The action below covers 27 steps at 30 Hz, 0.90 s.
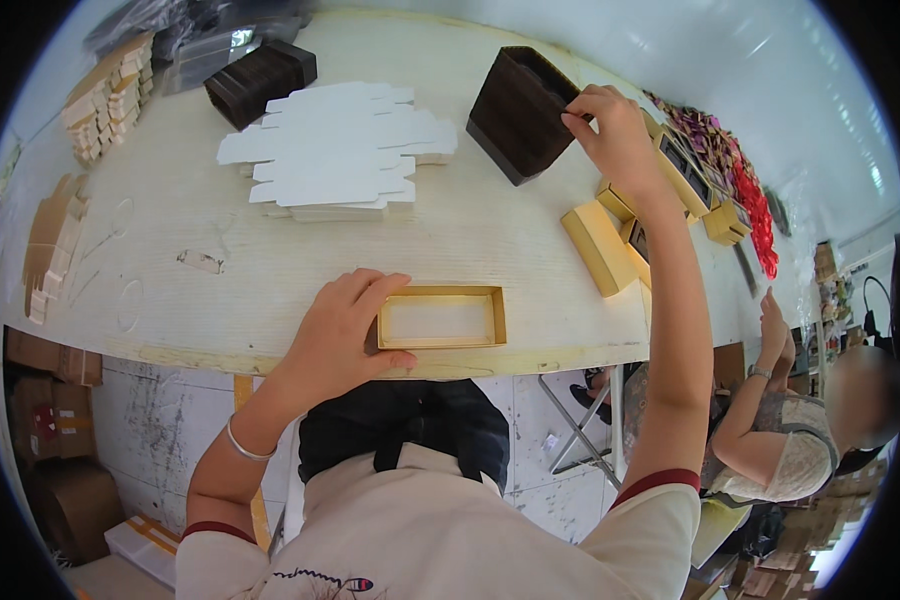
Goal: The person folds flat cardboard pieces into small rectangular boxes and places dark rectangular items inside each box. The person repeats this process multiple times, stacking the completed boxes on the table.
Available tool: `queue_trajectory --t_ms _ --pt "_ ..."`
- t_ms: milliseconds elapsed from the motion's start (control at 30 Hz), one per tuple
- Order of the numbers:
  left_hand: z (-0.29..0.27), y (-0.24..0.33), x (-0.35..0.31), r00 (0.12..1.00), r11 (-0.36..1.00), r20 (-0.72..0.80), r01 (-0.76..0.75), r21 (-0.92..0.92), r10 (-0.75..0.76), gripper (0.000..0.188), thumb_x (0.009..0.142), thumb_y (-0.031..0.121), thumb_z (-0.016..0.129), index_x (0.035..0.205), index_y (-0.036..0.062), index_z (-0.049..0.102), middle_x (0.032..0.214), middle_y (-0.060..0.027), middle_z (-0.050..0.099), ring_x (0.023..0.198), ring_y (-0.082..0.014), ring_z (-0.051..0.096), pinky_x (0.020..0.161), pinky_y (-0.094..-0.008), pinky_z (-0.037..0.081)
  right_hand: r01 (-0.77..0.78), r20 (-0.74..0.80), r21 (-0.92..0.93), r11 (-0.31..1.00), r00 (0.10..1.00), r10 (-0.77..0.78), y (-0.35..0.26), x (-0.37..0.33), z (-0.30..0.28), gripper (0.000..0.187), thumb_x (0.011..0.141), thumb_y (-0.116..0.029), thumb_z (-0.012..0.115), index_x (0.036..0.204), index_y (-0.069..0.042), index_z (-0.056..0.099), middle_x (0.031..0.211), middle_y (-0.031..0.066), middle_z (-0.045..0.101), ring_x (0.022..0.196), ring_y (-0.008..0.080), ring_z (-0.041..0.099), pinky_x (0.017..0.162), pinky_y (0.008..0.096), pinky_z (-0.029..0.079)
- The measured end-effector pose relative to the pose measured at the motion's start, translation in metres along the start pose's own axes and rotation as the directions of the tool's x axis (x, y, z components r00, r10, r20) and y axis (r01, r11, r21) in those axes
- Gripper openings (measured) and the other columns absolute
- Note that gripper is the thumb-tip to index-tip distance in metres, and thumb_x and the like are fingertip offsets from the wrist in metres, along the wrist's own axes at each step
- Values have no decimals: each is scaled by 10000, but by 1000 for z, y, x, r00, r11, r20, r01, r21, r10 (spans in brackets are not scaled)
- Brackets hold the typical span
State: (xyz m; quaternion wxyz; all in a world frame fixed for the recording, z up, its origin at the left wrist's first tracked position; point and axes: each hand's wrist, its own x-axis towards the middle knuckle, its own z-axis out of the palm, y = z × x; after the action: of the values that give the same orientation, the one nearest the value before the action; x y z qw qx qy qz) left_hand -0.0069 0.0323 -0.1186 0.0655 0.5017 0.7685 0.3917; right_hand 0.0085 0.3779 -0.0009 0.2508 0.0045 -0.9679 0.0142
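- Head view: the left hand, part-open, grips the open-topped gold box at its 3 o'clock, near the desk's edge.
- The right hand, at that box's 1 o'clock, curls its fingers nearly together at a dark brown container's rim (any hold, I cannot tell).

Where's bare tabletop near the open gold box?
Bare: between the open gold box and the white carton stack; also right of the box, short of the nearest gold carton.
Crowded: around the right forearm, where gold cartons bunch, and by the dark stack, with the right hand at its edge.
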Motion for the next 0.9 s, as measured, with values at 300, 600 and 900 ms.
queue_trajectory --t_ms 300,600,900 --pt "0 -2 -4 1000 1000 -24 -17 23 18 738 647 262 832 1280 80 497 1183 -121 521 1068 -327 501 923 -404 410 -219 -69 750 624 912 404 -49 -25 -56 181 842 -149 699 901 -1 611 806 -2 570 795 91 546 727 260 454" --pt "-4 15 0 991 999 128 28 -24 -24 779 661 186 827 1326 68 439 1180 -126 523 1056 -330 515 901 -384 424 -828 853 519 -213 518 61 -91 -156 -32 316 951 -282 586 1067 10 548 860 8 581 791 95 616 658 267 580" --pt "-13 14 7 987 993 163 24 -116 -5 817 634 99 832 1338 97 417 1126 -128 566 1003 -331 566 872 -391 463 -476 459 640 603 866 196 -123 -154 -11 476 805 -189 753 1218 -63 554 958 98 506 707 158 521 642 263 467"
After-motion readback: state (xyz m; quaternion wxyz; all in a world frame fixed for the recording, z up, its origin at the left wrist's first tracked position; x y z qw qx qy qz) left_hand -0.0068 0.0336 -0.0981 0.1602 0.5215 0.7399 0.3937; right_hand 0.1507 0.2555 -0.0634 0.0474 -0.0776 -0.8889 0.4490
